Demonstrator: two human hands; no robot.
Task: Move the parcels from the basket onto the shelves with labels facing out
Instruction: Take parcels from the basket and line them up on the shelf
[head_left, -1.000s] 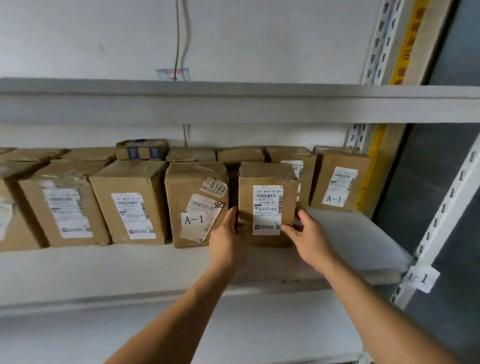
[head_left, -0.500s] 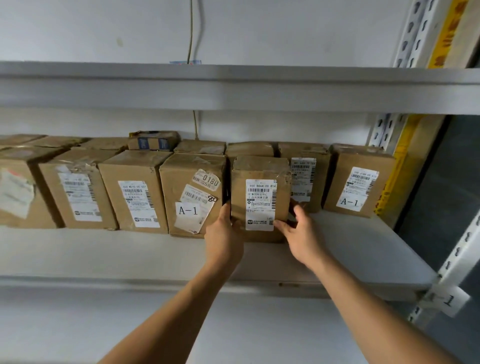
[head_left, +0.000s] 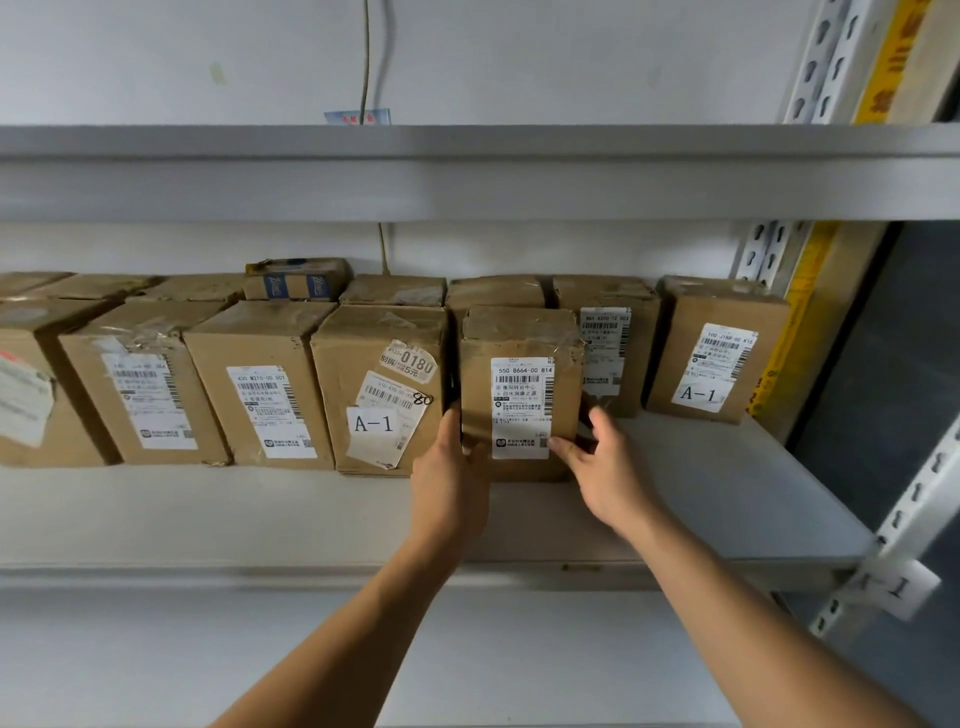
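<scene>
Both hands (head_left: 524, 483) grip parcel (head_left: 521, 395) edges on shelf (head_left: 727, 499).

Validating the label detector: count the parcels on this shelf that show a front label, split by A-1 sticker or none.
Parcels with A-1 sticker: 2
Parcels with shipping label only: 5
Total: 7
</scene>
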